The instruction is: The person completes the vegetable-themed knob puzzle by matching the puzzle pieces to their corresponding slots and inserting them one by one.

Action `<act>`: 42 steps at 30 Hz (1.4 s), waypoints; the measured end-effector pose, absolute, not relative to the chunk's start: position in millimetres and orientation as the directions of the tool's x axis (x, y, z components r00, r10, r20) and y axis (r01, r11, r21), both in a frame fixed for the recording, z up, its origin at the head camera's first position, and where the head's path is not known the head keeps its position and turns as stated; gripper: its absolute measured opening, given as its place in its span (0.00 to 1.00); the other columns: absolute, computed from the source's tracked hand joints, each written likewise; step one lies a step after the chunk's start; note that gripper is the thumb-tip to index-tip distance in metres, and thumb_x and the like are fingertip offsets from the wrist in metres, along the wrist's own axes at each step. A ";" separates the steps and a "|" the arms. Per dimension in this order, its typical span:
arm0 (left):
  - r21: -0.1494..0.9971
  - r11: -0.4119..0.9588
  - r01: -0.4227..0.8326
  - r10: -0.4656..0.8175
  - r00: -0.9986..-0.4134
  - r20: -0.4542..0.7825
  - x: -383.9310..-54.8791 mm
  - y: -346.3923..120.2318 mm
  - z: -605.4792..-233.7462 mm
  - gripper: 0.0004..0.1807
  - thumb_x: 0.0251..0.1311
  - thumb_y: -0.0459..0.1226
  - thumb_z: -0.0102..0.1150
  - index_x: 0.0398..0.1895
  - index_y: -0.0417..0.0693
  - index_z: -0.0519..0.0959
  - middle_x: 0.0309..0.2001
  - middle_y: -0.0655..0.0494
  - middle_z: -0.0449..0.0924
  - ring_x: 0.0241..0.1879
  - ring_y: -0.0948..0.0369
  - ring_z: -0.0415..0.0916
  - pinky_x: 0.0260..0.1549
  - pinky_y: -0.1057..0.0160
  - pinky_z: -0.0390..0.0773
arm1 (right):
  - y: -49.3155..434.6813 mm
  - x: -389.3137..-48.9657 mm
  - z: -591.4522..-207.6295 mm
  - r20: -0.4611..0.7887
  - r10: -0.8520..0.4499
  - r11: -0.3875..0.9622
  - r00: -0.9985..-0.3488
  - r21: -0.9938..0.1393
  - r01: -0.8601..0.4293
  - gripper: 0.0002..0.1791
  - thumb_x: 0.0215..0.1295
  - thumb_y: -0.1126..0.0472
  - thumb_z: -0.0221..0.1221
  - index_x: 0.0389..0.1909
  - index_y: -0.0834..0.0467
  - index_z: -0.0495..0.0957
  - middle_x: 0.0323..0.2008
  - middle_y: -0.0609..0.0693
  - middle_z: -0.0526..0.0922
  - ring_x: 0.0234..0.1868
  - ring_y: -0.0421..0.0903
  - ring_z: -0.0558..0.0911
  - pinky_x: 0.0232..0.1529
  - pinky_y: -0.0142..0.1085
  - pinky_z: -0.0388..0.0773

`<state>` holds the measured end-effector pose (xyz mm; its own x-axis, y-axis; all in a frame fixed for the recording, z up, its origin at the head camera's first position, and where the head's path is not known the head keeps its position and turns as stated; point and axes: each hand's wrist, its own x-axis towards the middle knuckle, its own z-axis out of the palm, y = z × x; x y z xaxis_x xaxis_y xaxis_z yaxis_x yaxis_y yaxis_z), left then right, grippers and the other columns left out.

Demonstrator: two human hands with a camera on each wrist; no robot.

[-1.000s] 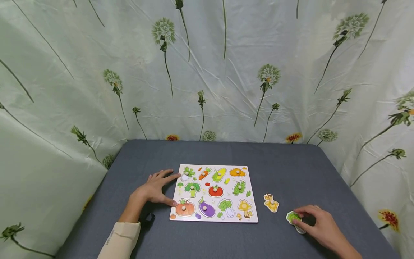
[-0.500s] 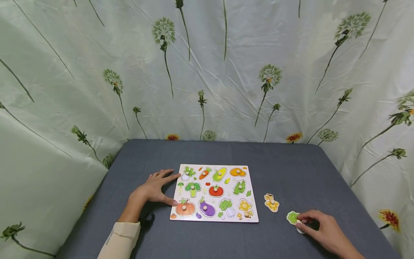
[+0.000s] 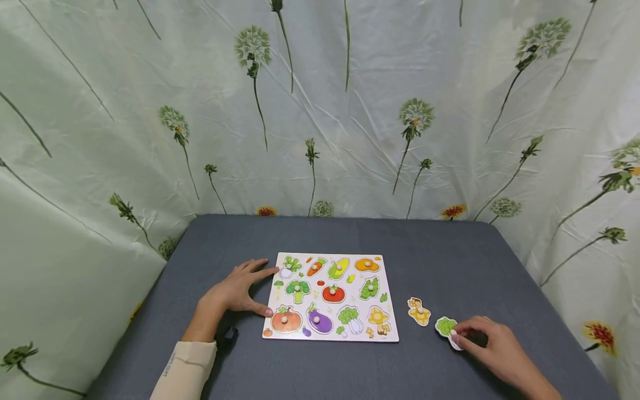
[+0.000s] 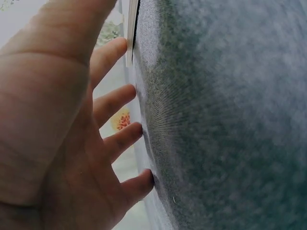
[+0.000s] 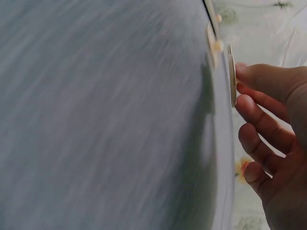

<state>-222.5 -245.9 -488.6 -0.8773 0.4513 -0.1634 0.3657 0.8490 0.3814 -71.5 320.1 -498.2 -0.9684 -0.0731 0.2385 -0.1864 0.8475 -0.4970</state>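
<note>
My right hand [image 3: 492, 347] pinches a bok choy puzzle piece [image 3: 444, 325] by its knob. The right wrist view shows this piece [image 5: 232, 79] edge-on, raised off the cloth between thumb and fingers. A yellow mushroom puzzle piece [image 3: 420, 315] lies tilted round on the cloth just left of it. My left hand [image 3: 237, 290] is spread at the left edge of the white vegetable puzzle board [image 3: 330, 336], with thumb and forefinger touching that edge. In the left wrist view its other fingertips [image 4: 135, 91] rest on the cloth.
Knobbed pieces such as the tomato [image 3: 333, 294] and eggplant [image 3: 320, 322] sit in the board. Its bok choy [image 3: 351, 320] and mushroom [image 3: 378, 318] pictures at lower right show no knobs. A flowered curtain [image 3: 320, 111] hangs behind the grey-covered table [image 3: 425, 244].
My right hand has gripped the knob of the bok choy piece, lifted it and shifted it slightly left and away from me. The left hand holds its place on the board.
</note>
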 end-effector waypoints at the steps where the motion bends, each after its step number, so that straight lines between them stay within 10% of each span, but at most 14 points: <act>1: 0.384 0.848 0.366 0.453 -0.876 -0.165 -222.9 -246.3 -489.1 0.62 0.37 0.69 0.78 0.79 0.64 0.64 0.81 0.44 0.54 0.79 0.33 0.46 0.70 0.24 0.51 | 316.6 -74.3 -497.2 0.266 -0.083 0.844 -0.960 -0.494 -0.210 0.11 0.53 0.54 0.78 0.30 0.37 0.85 0.30 0.29 0.81 0.32 0.28 0.77 0.34 0.29 0.74; 42: 0.442 0.834 0.331 0.449 -0.872 -0.194 -221.5 -242.8 -486.3 0.61 0.38 0.65 0.79 0.79 0.60 0.65 0.81 0.40 0.53 0.80 0.33 0.45 0.70 0.23 0.50 | 197.9 -131.5 -477.3 0.275 -0.271 0.695 -0.922 -0.607 -0.385 0.06 0.60 0.54 0.74 0.36 0.42 0.88 0.32 0.29 0.82 0.37 0.40 0.81 0.40 0.37 0.80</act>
<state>-221.5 -242.8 -486.3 -0.8720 0.4493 -0.1944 0.3310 0.8337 0.4421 -131.5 197.9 -477.3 -0.9225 -0.2708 0.2753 -0.3852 0.6953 -0.6068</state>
